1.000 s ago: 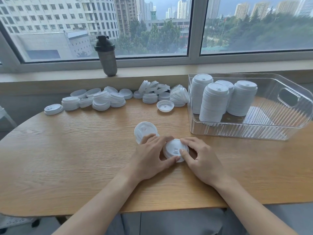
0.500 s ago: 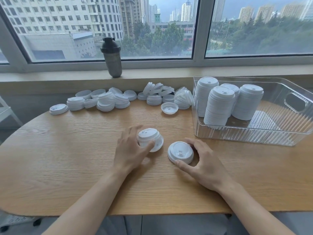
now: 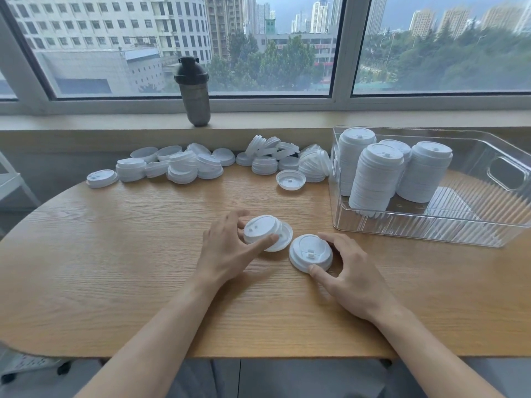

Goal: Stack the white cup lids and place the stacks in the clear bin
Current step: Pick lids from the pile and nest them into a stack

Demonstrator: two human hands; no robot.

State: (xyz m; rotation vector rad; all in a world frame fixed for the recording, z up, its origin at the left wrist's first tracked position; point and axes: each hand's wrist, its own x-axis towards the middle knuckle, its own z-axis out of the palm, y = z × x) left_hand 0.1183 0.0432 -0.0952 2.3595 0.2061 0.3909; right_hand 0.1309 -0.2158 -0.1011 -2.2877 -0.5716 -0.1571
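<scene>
Head view: left hand (image 3: 227,251) pinches a small tilted lid stack (image 3: 265,232), tops toward the camera; right hand (image 3: 349,271) pinches a flat lid (image 3: 310,252), top up. Bare table (image 3: 115,254) surrounds them, bin (image 3: 431,225) near right.

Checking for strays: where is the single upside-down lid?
In the head view the upside-down lid lies alone on the table, centre-right, just in front of the loose lids and left of the clear bin.

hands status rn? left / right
Left hand: grips a small stack of lids, tilted.
Right hand: holds a single lid flat on the table.
</scene>
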